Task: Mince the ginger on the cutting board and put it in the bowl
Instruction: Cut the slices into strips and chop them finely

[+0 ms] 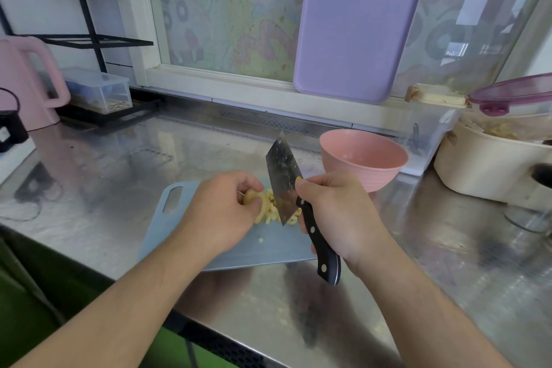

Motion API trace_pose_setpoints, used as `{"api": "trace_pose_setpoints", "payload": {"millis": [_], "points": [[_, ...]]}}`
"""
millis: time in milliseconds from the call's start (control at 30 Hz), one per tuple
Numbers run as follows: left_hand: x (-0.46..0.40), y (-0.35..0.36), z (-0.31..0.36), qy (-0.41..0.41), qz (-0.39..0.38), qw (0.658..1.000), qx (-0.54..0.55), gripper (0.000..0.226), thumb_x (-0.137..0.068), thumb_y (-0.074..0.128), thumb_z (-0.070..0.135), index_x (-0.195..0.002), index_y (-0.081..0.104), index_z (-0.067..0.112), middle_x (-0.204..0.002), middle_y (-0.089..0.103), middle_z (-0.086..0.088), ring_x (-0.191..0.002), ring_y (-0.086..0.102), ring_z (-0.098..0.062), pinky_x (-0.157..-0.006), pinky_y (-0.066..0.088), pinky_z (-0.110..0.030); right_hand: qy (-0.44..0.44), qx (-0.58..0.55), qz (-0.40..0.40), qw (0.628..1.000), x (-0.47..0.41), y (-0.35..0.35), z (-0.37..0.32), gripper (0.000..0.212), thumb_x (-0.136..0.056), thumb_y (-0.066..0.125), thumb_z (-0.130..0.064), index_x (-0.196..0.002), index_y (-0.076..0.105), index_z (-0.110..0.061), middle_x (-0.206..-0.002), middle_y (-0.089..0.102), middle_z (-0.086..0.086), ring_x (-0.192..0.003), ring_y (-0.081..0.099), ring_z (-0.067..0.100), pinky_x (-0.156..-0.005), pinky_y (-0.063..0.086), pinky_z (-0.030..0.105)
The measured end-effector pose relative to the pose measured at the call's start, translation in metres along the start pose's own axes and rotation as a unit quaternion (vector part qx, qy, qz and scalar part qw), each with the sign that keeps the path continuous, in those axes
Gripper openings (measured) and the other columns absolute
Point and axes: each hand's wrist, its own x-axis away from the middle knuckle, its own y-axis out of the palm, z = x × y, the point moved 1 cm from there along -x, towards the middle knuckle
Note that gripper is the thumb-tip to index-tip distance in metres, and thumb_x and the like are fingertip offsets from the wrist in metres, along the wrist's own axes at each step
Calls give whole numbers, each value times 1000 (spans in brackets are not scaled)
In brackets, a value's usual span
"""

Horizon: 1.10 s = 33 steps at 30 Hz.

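Right hand (pixel 337 212) grips knife (pixel 283 185); ginger (pixel 264 206) beside blade.

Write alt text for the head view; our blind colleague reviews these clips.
A right hand holds a cleaver over sliced ginger on a blue cutting board, while the left hand steadies the ginger. A pink bowl stands just beyond on the steel counter.

glossy steel counter (pixel 119 164), matt plastic board (pixel 268 251)

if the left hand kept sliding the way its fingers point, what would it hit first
Probably the knife: the left hand, holding the ginger, points right toward the blade. Depth between them is unclear.
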Motion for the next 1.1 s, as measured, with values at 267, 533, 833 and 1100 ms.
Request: {"api": "trace_pose_setpoints", "payload": {"millis": [267, 533, 833, 1100], "points": [[-5, -7, -2, -2, 23, 993, -115, 19, -94, 69, 25, -111, 73, 32, -103, 70, 10, -88, 63, -11, -70, 49, -23, 5, 8, -9, 1000, 0, 1, 0, 37, -97, 55, -13, -74, 60, 16, -48, 54, 13, -38, 40, 18, -50, 38, 30], [-7, -20, 2, -1, 34, 988, -152, 18, -92, 68, 21, -106, 73, 32, -108, 69, 6, -93, 66, -20, -84, 60, -42, 1, 5, -7, 1000, 0, 0, 1, 37, -97, 55, -11, -75, 55, 19, -49, 53, 15, -38, 41, 17, -48, 33, 24], [-1, 1, 11, 50, 19, 980, -192, 27, -94, 69, 27, -120, 65, 24, -111, 61, 2, -100, 61, -22, -85, 57, -43, 2, 7, -13, 1000, -1, 2, 1, 39, -98, 56, -16, -74, 62, 15, -50, 56, 14, -43, 44, 21, -53, 41, 34], [-8, 5, 12, 30, -47, 977, -206, 33, -90, 74, 44, -114, 72, 21, -113, 60, 1, -102, 59, -21, -91, 53, -39, 1, 2, -5, 1000, 0, -1, 0, 39, -99, 56, -15, -74, 61, 15, -49, 57, 13, -43, 45, 21, -53, 41, 33]]}}
